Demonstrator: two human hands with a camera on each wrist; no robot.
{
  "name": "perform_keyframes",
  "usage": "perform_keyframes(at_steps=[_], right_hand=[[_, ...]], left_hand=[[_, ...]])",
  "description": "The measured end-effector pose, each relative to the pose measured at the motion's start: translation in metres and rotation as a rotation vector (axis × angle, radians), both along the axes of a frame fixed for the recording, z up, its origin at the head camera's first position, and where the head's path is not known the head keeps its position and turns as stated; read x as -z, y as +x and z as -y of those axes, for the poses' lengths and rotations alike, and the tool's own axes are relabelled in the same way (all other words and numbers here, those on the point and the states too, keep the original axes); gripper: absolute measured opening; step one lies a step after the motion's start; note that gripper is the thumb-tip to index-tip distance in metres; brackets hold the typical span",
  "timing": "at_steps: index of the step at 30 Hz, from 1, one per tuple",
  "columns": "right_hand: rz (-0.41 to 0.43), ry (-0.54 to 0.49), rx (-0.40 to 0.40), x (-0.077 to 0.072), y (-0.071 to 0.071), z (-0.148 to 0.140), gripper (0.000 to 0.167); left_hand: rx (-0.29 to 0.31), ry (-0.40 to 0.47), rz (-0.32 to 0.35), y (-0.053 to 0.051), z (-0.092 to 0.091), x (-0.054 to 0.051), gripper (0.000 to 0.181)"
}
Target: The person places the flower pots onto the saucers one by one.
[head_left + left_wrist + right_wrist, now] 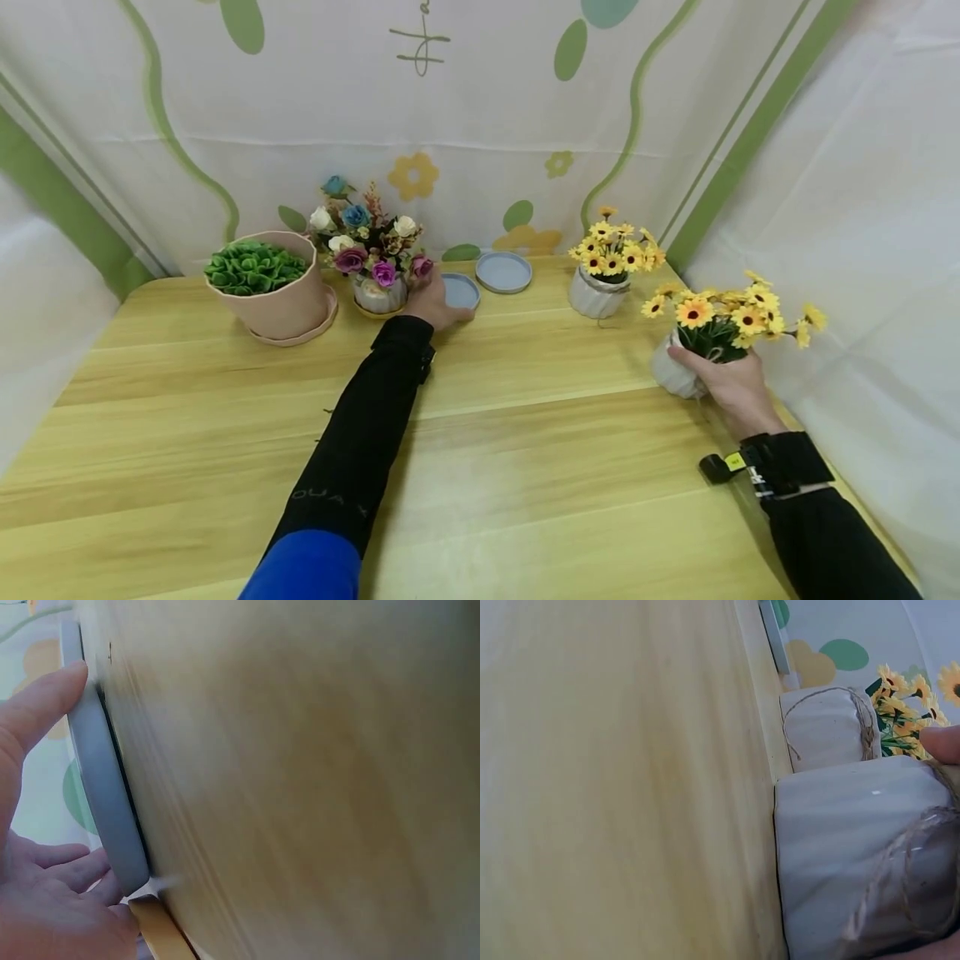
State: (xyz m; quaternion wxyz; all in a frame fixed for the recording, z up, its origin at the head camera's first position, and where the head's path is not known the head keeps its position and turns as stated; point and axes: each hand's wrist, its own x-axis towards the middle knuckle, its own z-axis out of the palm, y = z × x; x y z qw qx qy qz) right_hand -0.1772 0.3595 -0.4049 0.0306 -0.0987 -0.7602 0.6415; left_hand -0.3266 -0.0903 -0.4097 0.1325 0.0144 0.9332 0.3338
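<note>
My left sleeve (348,458): faint letters, not surely legible. Backdrop (360,104) beyond sleeve: sideways "Ha", cut off. Yellow tag (735,462), right of sleeve: unreadable.

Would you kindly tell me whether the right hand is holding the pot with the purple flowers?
No, the right hand grips a white pot of yellow flowers.

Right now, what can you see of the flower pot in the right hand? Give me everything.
The pot is pale, ridged and slightly glossy, and looks ceramic. Twine is tied around its upper part, loops hanging down. Yellow flowers with dark centres and green leaves rise from it. It is roughly upright near the right edge of the table, nearer the camera than the other flower pot. The right hand grips it near the top. Whether its base touches the table is unclear.
</note>
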Motion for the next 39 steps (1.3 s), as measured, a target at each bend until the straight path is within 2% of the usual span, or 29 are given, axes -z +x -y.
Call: perform_keyframes(at_steps=[7,11,15,22,26,30,39], right_hand=[[-0.007,-0.015,-0.019,0.001,-0.001,0.001,0.068],[0.0,-0.016,-0.023,0.0,-0.002,0.001,0.07],[-0.005,-0.014,-0.012,0.0,-0.001,0.0,0.072],[-0.005,0.014,0.004,0.0,-0.001,0.0,0.075],[0.023,0.043,0.022,0.0,-0.001,-0.001,0.081],[0.025,0.011,0.019,0.001,0.0,0.0,0.083],[-0.006,-0.029,0.004,0.001,-0.001,0.0,0.078]], left_hand=[[0.044,-0.022,-0.014,0.006,0.004,-0.002,0.118],[0.073,-0.038,-0.005,0.015,0.006,-0.007,0.117],[0.137,-0.068,-0.008,0.027,0.005,-0.011,0.115],[0.232,-0.037,-0.033,0.053,0.009,-0.015,0.116],[0.28,-0.003,-0.019,0.068,0.016,-0.011,0.117],[0.314,0.03,-0.004,0.084,0.025,-0.008,0.119],[0.4,0.09,-0.076,0.136,0.041,-0.006,0.118]])
